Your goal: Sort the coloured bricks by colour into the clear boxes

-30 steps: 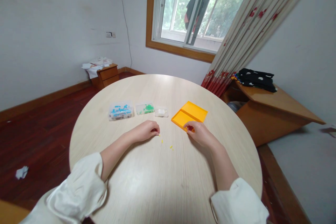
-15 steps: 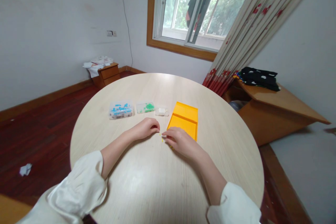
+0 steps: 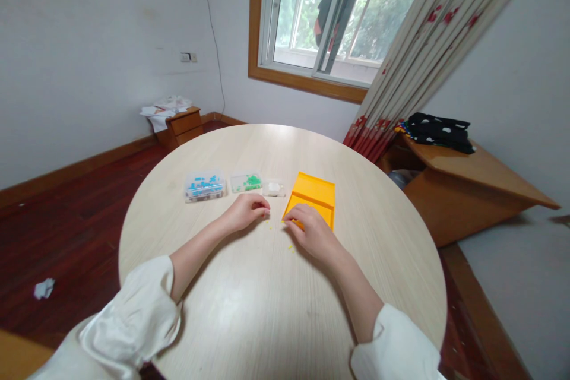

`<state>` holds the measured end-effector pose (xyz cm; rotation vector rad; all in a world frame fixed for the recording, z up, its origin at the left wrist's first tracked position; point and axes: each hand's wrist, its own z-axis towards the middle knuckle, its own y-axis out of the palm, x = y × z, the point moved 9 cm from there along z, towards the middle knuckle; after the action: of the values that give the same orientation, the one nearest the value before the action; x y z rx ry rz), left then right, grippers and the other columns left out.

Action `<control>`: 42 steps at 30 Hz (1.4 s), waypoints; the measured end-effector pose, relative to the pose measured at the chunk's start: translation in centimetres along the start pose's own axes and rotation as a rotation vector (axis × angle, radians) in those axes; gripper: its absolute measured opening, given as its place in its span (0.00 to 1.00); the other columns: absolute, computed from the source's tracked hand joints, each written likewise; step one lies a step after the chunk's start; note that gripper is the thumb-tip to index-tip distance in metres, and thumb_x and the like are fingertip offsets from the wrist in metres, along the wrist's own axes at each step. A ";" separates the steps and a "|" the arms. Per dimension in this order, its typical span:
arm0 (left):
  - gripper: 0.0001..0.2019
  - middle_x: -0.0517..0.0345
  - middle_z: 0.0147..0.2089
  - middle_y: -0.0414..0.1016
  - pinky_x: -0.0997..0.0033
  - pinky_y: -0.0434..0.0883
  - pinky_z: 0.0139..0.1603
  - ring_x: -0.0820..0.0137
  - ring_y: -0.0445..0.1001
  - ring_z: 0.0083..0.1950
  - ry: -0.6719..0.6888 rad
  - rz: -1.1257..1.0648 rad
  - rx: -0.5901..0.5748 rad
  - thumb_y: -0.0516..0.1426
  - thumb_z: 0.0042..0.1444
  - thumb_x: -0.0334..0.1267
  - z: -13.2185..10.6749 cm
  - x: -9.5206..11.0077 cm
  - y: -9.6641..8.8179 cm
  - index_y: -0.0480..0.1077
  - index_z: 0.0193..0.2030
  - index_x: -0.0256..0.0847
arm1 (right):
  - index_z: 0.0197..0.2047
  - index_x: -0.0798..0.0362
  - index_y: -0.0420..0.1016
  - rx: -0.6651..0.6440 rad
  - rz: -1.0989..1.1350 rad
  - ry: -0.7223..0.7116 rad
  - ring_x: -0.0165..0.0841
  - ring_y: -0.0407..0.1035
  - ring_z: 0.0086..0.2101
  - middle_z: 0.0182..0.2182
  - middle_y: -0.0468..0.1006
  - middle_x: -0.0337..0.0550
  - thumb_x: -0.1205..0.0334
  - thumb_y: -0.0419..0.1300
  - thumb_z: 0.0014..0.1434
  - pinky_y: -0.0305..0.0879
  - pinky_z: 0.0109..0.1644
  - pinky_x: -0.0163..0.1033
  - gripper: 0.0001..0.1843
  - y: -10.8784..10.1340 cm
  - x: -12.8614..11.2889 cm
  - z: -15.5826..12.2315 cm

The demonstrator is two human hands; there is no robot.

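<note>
Hands: right hand [image 3: 312,231] touching orange tray [image 3: 314,196] | labels unreadable

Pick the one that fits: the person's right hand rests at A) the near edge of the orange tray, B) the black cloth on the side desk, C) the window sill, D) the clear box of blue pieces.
A: the right hand has its fingertips at the near edge of the orange tray, far from the other places.
</note>
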<state>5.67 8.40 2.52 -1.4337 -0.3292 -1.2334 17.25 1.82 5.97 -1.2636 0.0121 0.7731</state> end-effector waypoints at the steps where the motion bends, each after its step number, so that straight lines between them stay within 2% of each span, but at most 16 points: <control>1: 0.04 0.57 0.27 0.74 0.74 0.67 0.34 0.73 0.70 0.30 -0.009 -0.022 -0.003 0.57 0.49 0.30 0.0 -0.1 0.1 0.73 0.28 0.34 | 0.33 0.54 0.73 0.070 -0.031 0.027 0.35 0.67 0.37 0.33 0.75 0.45 0.69 0.54 0.59 0.61 0.43 0.41 0.07 -0.9 0.7 0.0; 5: 0.03 0.56 0.26 0.73 0.74 0.67 0.32 0.74 0.70 0.28 -0.037 -0.087 -0.021 0.56 0.49 0.29 0.0 -0.6 0.6 0.72 0.28 0.33 | 0.33 0.53 0.73 0.264 -0.157 0.135 0.38 0.68 0.36 0.33 0.76 0.47 0.67 0.53 0.59 0.61 0.42 0.43 0.08 -3.1 4.1 -0.4; 9: 0.03 0.57 0.26 0.73 0.74 0.68 0.32 0.74 0.71 0.28 -0.039 -0.114 -0.016 0.56 0.49 0.29 0.0 -0.8 0.7 0.71 0.28 0.34 | 0.37 0.53 0.75 0.317 -0.146 0.154 0.38 0.68 0.37 0.34 0.76 0.48 0.66 0.52 0.58 0.62 0.42 0.44 0.10 -3.3 5.7 -0.6; 13: 0.03 0.58 0.24 0.72 0.74 0.68 0.32 0.74 0.70 0.28 -0.040 -0.145 -0.002 0.56 0.49 0.28 0.1 -0.9 0.6 0.71 0.28 0.33 | 0.39 0.51 0.76 0.241 -0.068 0.080 0.38 0.68 0.38 0.35 0.76 0.47 0.68 0.51 0.59 0.62 0.43 0.44 0.12 -1.8 3.7 -0.3; 18: 0.03 0.60 0.23 0.70 0.76 0.66 0.30 0.75 0.68 0.26 -0.030 -0.141 0.014 0.55 0.48 0.29 0.2 -0.8 0.2 0.70 0.26 0.34 | 0.43 0.51 0.75 0.021 -0.022 -0.083 0.37 0.67 0.42 0.40 0.76 0.47 0.67 0.54 0.60 0.59 0.46 0.43 0.11 1.8 -1.0 0.1; 21: 0.03 0.60 0.23 0.70 0.75 0.66 0.30 0.75 0.68 0.26 -0.038 -0.135 0.035 0.55 0.47 0.28 0.2 -0.9 -0.1 0.70 0.26 0.34 | 0.45 0.52 0.74 -0.080 -0.039 -0.132 0.36 0.66 0.45 0.45 0.76 0.47 0.69 0.53 0.62 0.56 0.47 0.43 0.12 3.4 -2.6 0.1; 26: 0.03 0.60 0.23 0.70 0.74 0.66 0.30 0.74 0.68 0.26 -0.038 -0.127 0.043 0.55 0.47 0.29 0.3 -0.9 -0.1 0.70 0.26 0.34 | 0.43 0.53 0.74 -0.171 -0.113 -0.136 0.35 0.66 0.44 0.43 0.77 0.47 0.74 0.50 0.62 0.52 0.44 0.42 0.14 4.6 -2.7 0.2; 34: 0.03 0.61 0.23 0.71 0.75 0.65 0.30 0.75 0.67 0.26 -0.034 -0.112 0.042 0.56 0.47 0.29 0.3 -1.0 0.0 0.71 0.26 0.34 | 0.35 0.55 0.76 -0.151 -0.189 -0.112 0.33 0.65 0.37 0.33 0.77 0.45 0.72 0.54 0.60 0.51 0.40 0.39 0.09 4.5 -2.3 0.3; 42: 0.03 0.60 0.23 0.71 0.75 0.65 0.30 0.75 0.68 0.26 -0.061 -0.165 0.031 0.56 0.47 0.29 0.2 -1.3 0.3 0.70 0.25 0.34 | 0.31 0.56 0.74 -0.155 -0.208 -0.112 0.31 0.64 0.33 0.30 0.76 0.44 0.71 0.56 0.59 0.50 0.38 0.38 0.07 4.2 -2.5 0.2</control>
<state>5.47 9.05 1.41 -1.4420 -0.5150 -1.3119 13.06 1.12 3.52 -1.3421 -0.2703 0.6729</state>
